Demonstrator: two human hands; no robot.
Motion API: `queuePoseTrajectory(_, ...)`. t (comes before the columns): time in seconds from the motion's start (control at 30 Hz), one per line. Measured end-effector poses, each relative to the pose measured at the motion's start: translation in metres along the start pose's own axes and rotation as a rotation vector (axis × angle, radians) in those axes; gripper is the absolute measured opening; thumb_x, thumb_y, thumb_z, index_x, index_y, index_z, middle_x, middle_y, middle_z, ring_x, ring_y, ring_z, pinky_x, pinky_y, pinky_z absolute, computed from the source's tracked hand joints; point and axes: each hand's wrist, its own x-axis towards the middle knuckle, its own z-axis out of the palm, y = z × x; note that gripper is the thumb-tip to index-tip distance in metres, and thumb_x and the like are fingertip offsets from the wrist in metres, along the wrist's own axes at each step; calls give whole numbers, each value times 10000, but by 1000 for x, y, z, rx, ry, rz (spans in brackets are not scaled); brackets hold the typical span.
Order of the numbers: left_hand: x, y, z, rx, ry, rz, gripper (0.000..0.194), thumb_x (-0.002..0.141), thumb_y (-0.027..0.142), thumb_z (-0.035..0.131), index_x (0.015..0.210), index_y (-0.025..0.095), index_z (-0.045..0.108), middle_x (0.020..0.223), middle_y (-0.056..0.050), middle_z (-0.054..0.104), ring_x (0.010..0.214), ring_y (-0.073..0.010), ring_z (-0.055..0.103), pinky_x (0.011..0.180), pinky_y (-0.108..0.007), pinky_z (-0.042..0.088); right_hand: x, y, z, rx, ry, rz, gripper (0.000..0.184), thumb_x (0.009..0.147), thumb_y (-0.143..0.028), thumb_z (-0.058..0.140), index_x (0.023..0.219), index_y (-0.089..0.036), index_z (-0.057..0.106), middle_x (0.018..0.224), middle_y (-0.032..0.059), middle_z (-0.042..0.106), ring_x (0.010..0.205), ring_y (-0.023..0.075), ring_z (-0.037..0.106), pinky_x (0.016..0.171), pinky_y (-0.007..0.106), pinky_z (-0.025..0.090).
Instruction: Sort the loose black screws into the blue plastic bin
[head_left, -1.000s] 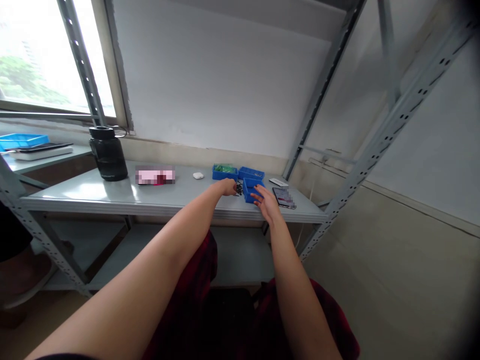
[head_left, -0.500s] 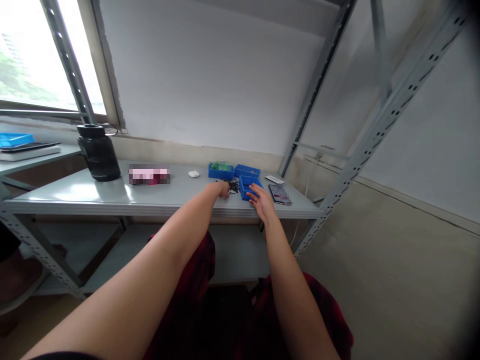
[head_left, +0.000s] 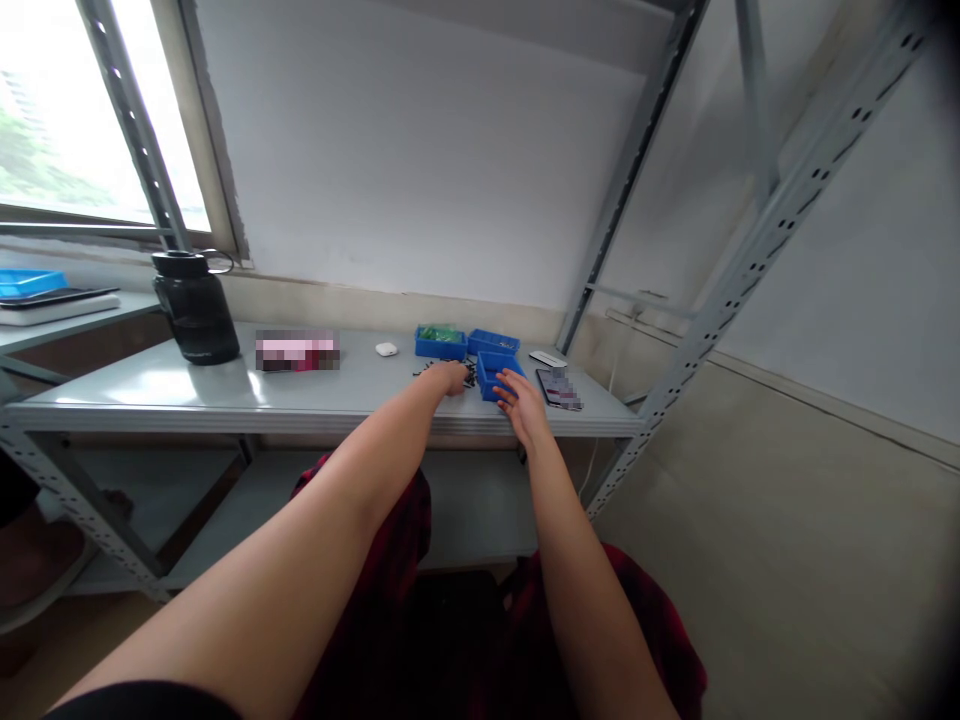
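My left hand (head_left: 451, 378) is low over a scatter of small black parts (head_left: 471, 374) on the grey shelf table. Its fingers are curled down among them, and what they hold is hidden. At the front right of an open blue bin (head_left: 489, 384) is my right hand (head_left: 523, 402). Its fingers are spread and lie against the bin's rim and near side. Behind stand a blue bin (head_left: 441, 350) with green bagged contents (head_left: 441, 333) and another blue bin (head_left: 495, 342) holding small pieces.
Right of the bins lie a phone (head_left: 556, 388) and a flat white object (head_left: 548, 358). To the left are a small white case (head_left: 386, 349), a blurred pink item (head_left: 298, 351) and a black bottle (head_left: 196, 308). A metal upright (head_left: 637, 160) rises at the back right.
My left hand has shifted slightly right over the black parts, uncovering more of them on its left. My right hand stays at the blue bin.
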Motion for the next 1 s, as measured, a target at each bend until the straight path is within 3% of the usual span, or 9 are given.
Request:
queuePoseTrajectory(0.17,-3,13,-2,30,-107,-34,351,785,164,579,1119,86,654,1165,-171,656,966,-253,627,879,-353,484,1,2,-2,1,-9,-1,254,681,-331,701,920,-249,676,960,13,730,743,141,670,523,201,464)
queuePoseTrajectory(0.3,-4,16,-5,37,-87,-26,306,809,155,553,1089,107,667,1138,-138,673,951,-229,629,876,-323,487,0,1,-2,17,-4,1,232,684,-326,701,899,-244,677,938,13,733,728,135,666,526,200,461)
queuePoseTrajectory(0.5,-11,22,-11,63,-51,-55,362,847,177,529,1197,146,614,1267,-152,606,1081,-265,604,924,-382,476,0,1,-2,13,-3,6,208,690,-323,696,881,-242,675,913,13,730,713,133,663,524,202,455)
queuePoseTrajectory(0.63,-16,28,-11,74,-98,-49,327,829,154,546,1138,111,643,1189,-167,648,1013,-267,627,903,-369,483,1,3,-2,7,2,6,215,685,-326,698,880,-240,673,903,10,728,705,131,662,524,203,452)
queuePoseTrajectory(0.83,-14,28,-11,53,-55,-11,288,819,85,540,1080,92,660,1107,-170,677,965,-256,636,888,-348,476,0,2,-2,0,-12,2,226,678,-348,706,876,-245,672,899,6,728,710,133,661,524,203,456)
queuePoseTrajectory(1.0,-9,29,-9,55,-29,24,317,844,72,508,1125,107,650,1229,-185,624,1074,-265,613,942,-361,451,-1,0,-1,-5,2,6,205,680,-341,703,860,-247,672,878,1,727,698,132,661,520,205,456)
